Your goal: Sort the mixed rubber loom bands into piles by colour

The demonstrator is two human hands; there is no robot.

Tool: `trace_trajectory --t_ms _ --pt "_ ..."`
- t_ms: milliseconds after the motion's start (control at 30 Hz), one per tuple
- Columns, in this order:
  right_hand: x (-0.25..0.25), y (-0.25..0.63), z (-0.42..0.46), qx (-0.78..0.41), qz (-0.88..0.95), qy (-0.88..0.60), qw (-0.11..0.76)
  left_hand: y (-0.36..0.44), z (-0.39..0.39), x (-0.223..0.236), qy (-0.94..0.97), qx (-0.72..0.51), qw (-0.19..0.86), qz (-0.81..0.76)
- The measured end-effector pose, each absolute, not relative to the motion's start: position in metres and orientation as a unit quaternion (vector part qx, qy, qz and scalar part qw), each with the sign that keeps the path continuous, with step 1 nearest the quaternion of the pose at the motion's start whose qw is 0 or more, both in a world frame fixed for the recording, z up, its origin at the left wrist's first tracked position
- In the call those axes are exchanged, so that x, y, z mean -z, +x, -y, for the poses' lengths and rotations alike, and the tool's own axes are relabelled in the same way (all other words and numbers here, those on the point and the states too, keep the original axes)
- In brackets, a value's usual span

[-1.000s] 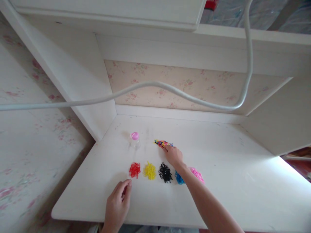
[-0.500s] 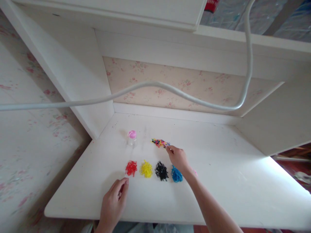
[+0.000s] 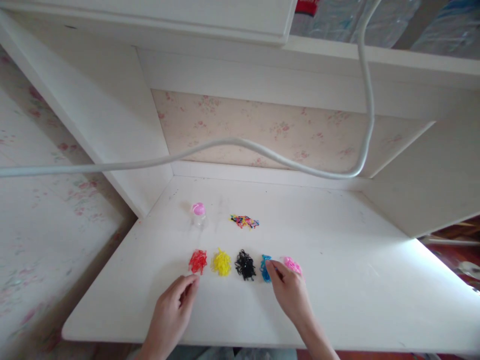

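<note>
Small rubber bands lie sorted in a row on the white desk (image 3: 356, 280): a red pile (image 3: 197, 261), a yellow pile (image 3: 221, 262), a black pile (image 3: 245, 264), a blue pile (image 3: 265, 267) and a pink pile (image 3: 292, 265). Behind them sits a mixed-colour pile (image 3: 244, 221). My right hand (image 3: 288, 292) has its fingertips pinched together at the blue pile, partly covering it. Whether a band is between them is too small to see. My left hand (image 3: 170, 314) rests on the desk just below the red pile, fingers loosely curled, holding nothing.
A small clear bottle with a pink cap (image 3: 198, 213) stands at the back left of the desk. A white cable (image 3: 240, 143) hangs across the view in front of the floral back panel. White shelf walls close in the left and right sides.
My right hand has drawn back from the mixed-colour pile to the blue pile in the front row. The pink pile is now uncovered. My left hand has stayed in place.
</note>
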State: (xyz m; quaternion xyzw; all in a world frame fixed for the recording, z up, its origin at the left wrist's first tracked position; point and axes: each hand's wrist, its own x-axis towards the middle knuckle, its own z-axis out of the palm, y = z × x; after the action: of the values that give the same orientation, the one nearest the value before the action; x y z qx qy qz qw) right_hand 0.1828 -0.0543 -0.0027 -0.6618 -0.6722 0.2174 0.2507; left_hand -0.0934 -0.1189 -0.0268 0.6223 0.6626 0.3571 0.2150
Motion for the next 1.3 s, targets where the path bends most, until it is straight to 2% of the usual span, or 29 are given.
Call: trace_trajectory --t_ms 167,267,467,733,1300 --pt "0.046 0.219 0.092 -0.246 0.594 -0.702 0.306 -0.063 0.080 -0.003 0.682 -0.272 0.216 -0.643" --pt "0.061 0.227 0.104 -0.235 0.614 -0.684 0.314 -0.043 0.048 -0.014 0.710 -0.219 0.193 -0.640" --pt "0.059 0.216 0.104 -0.163 0.697 -0.653 0.248 -0.007 -0.011 -0.010 0.712 -0.093 0.114 -0.687" --pt "0.057 0.216 0.108 -0.139 0.711 -0.644 0.245 0.012 -0.051 0.013 0.705 -0.090 0.078 -0.699" --pt "0.054 0.216 0.107 -0.123 0.721 -0.643 0.228 0.013 -0.059 0.022 0.707 -0.087 0.058 -0.700"
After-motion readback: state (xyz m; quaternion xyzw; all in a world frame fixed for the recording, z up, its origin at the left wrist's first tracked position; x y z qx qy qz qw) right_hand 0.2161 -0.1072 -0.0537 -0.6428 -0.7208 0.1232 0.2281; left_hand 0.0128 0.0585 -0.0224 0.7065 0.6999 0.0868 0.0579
